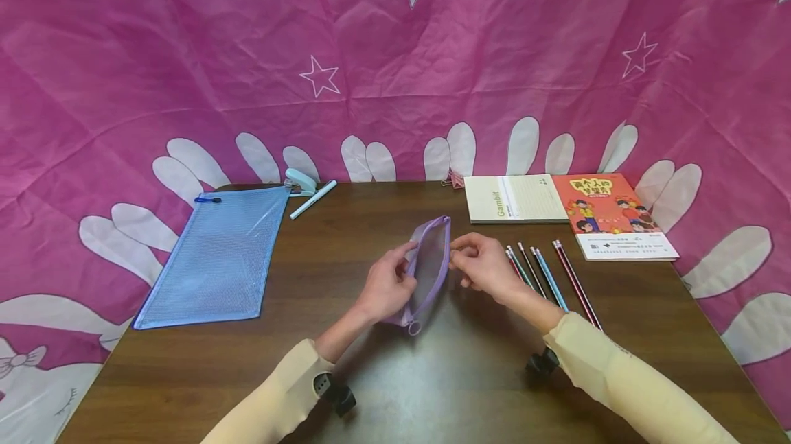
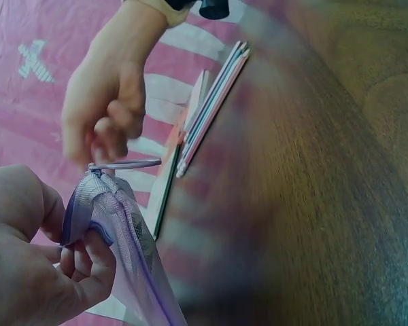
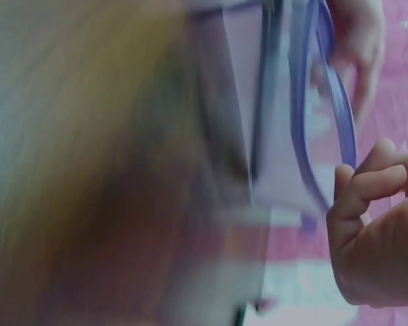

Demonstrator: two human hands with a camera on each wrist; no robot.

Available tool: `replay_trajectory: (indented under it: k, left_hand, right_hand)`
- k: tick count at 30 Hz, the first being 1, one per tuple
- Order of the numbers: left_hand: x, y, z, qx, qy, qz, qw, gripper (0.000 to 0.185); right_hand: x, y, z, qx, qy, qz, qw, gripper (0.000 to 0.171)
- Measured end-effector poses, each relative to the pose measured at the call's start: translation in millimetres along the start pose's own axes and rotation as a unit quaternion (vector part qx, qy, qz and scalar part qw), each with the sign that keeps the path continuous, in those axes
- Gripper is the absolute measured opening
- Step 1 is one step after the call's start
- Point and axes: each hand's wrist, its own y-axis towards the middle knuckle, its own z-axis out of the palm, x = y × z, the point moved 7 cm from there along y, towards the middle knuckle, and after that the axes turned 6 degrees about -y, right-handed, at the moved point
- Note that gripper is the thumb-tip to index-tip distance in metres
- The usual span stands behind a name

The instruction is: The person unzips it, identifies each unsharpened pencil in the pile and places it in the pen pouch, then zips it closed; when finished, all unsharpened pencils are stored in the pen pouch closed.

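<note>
A purple mesh zip pouch [image 1: 426,262] stands gaping over the middle of the table, its zipper undone and its ring pull hanging at the near end. My left hand [image 1: 386,286] pinches the pouch's left side between thumb and fingers; the left wrist view shows those fingers folded round the fabric. On the opposite side, my right hand [image 1: 482,265] has its thumb and fingertips at the rim, and in the right wrist view the purple edging [image 3: 343,119] runs into their pinch. Several pencils [image 1: 546,272] lie just right of my right hand.
A blue mesh zip bag [image 1: 216,259] lies at the left. Behind it are a light blue stapler [image 1: 301,182] and a pale blue pen [image 1: 313,200]. A cream notebook [image 1: 516,198], a red booklet [image 1: 612,214] and a red binder clip [image 1: 456,180] lie at the back right.
</note>
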Motion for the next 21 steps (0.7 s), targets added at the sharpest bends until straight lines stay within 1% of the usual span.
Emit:
replay_trajectory:
  k: [2, 5, 8, 11, 13, 16, 18, 21]
  left_hand:
    - [1.0, -0.5, -1.1, -0.008, 0.001, 0.004, 1.0, 0.065]
    - [2.7, -0.8, -2.0, -0.014, 0.006, 0.009, 0.9998, 0.064]
    - [4.0, -0.5, -0.7, -0.01, 0.007, 0.007, 0.9999, 0.064]
    - [4.4, -0.2, 0.9, -0.005, 0.005, 0.005, 1.0, 0.066]
    - [4.1, -0.1, 1.6, -0.003, 0.004, 0.005, 1.0, 0.066]
    - [4.0, 0.1, 3.1, 0.0, 0.004, 0.006, 1.0, 0.066]
    - [4.3, -0.1, 4.0, 0.001, 0.003, 0.005, 1.0, 0.066]
    - [5.0, -0.5, 5.3, 0.004, 0.0, 0.003, 1.0, 0.067]
  right_hand:
    - [-6, 0, -22, -0.003, -0.037, 0.0, 0.999, 0.024]
    - [-16, -2, -54, 0.001, -0.101, -0.002, 0.995, 0.023]
    - [-26, -6, -84, 0.005, -0.156, -0.003, 0.988, 0.024]
    - [-36, -10, -109, 0.006, -0.2, -0.001, 0.98, 0.026]
    - [-42, -13, -123, 0.005, -0.236, 0.002, 0.972, 0.026]
    - [-53, -17, -138, 0.01, -0.273, 0.015, 0.962, 0.026]
    - [-59, -19, -144, 0.017, -0.293, 0.025, 0.956, 0.027]
    - [-68, -22, -150, 0.032, -0.311, 0.034, 0.949, 0.027]
